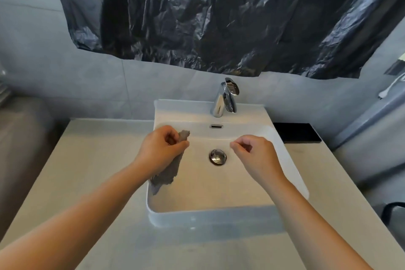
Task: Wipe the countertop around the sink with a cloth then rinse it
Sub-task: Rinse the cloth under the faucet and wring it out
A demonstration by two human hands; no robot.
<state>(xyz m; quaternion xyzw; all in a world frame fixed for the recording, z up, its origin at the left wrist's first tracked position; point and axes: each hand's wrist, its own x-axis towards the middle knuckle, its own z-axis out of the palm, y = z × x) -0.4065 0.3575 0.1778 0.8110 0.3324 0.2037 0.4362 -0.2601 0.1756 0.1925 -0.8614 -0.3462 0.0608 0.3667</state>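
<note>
Gripping the grey cloth (168,172), your left hand (161,149) has its fingers curled tight round the bunched upper end. The rest hangs down inside the sink (219,215) along its left wall. Your right hand (255,154) hovers over the basin just right of the drain (218,156), fingers curled in, thumb near forefinger, holding nothing. No water shows at the faucet (225,98) on the back edge, and the basin looks dry. With the cloth off the countertop (92,160) and over the basin, wiping is probably done, though you can't tell that from the surface. The rinse looks not yet started: tap on, wet, wring. Black plastic sheet (219,17) hangs on the wall behind.
</note>
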